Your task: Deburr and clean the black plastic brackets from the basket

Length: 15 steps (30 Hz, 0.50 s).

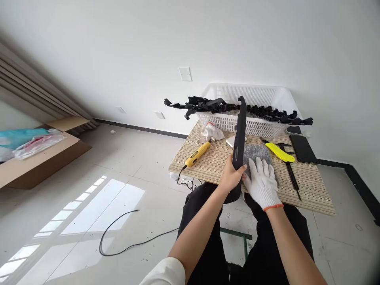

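My bare left hand [232,174] is wrapped round a long black plastic part [240,132], which stands nearly upright at the table's front edge. On a grey cloth [255,152] rests my right hand [263,183] in a white knitted glove with an orange cuff, its fingers lying flat and slightly apart. A yellow corded tool [198,154] lies left of the black part, beside a crumpled white glove [212,132]. To the right of the cloth are a bright yellow-handled cutter [280,152] and a black caliper-like tool [292,176].
Behind, a white basket [252,126] holds several black parts that overhang both sides. A black flat device [303,149] lies on the striped table [314,190] at right. An open cardboard box [44,152] with plastic bags is at far left. A black cable [118,252] lies on the floor.
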Tool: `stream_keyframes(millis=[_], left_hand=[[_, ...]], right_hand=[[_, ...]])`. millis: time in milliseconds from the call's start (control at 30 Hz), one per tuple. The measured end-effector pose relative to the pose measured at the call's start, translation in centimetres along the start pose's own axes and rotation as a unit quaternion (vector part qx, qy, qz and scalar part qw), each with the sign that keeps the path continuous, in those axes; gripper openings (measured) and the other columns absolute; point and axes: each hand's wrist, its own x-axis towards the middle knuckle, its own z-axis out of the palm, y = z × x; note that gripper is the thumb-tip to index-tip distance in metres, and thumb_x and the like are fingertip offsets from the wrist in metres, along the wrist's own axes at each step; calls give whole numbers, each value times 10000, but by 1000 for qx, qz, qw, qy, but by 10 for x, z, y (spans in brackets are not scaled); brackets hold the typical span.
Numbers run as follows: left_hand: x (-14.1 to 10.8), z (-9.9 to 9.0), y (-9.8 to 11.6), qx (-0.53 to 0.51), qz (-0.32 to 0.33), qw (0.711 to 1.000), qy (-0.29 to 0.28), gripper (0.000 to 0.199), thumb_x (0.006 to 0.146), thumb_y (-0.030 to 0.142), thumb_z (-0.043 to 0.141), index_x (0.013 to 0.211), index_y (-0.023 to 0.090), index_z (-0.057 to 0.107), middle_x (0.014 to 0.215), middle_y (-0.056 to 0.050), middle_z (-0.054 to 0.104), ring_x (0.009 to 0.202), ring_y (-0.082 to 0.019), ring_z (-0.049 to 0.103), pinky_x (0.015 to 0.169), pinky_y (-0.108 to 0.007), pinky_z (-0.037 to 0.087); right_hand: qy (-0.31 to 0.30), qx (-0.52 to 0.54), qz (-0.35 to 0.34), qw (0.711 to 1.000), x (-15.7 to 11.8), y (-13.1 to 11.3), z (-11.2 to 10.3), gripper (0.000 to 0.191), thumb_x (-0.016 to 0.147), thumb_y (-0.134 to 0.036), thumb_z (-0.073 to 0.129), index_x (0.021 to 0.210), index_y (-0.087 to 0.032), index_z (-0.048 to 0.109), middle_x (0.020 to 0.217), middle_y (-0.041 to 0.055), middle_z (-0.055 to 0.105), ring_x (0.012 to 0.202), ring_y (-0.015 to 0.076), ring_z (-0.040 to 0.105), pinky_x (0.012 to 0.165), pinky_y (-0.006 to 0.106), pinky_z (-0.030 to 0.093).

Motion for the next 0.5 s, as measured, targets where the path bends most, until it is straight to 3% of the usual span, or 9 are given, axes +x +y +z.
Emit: stream_keyframes(millis=[67, 167, 300, 367, 400, 500], left_hand=[[0, -5, 5, 24, -3, 1000, -19, 377, 836, 295, 740, 1105, 222, 486, 899, 5, 615, 511, -97, 613, 485, -248, 533], [-1, -11, 14, 31, -1, 998, -49, 343, 860, 360, 721, 1088, 216, 509, 986, -22, 642, 523, -94, 621, 495, -249, 539], [1, -15, 20, 37, -4, 997, -63, 333, 879, 462, 690, 1031, 211, 532, 900, 2, 611, 553, -107, 627, 505, -249, 541], [4, -13, 20, 41, 15, 997, -63, 359, 881, 522, 672, 956, 204, 522, 837, 18, 588, 545, -99, 614, 503, -237, 533], [6, -12, 20, 41, 26, 997, -61, 381, 881, 550, 661, 926, 203, 511, 812, 25, 576, 539, -97, 612, 496, -229, 523], [12, -7, 23, 33, 44, 998, -38, 401, 896, 581, 631, 911, 205, 493, 789, 35, 555, 516, -95, 617, 484, -223, 508]], right_hand=[[-17, 11, 4, 1000, 13, 5, 4, 562, 1008, -376, 417, 1501, -119, 496, 1568, 186, 437, 1448, 401, 387, 1191, 570, 280], [-58, 43, 15, 997, 29, 21, -6, 527, 1026, -334, 346, 1444, -101, 567, 1517, 179, 506, 1413, 374, 458, 1160, 523, 362], [-138, 127, -35, 982, 30, 47, -28, 477, 959, -232, 361, 1271, -136, 709, 1354, 176, 651, 1214, 379, 635, 1014, 534, 488], [-121, 231, 9, 965, 29, 58, -32, 428, 946, -288, 412, 1166, -172, 759, 1265, 163, 705, 1149, 371, 670, 987, 527, 506], [-96, 305, 62, 945, 29, 62, -32, 399, 942, -343, 449, 1113, -185, 774, 1209, 153, 730, 1118, 358, 685, 963, 502, 528], [-25, 490, 215, 844, 31, 63, -35, 406, 921, -501, 514, 1069, -224, 770, 1053, 118, 770, 952, 304, 731, 770, 411, 598]])
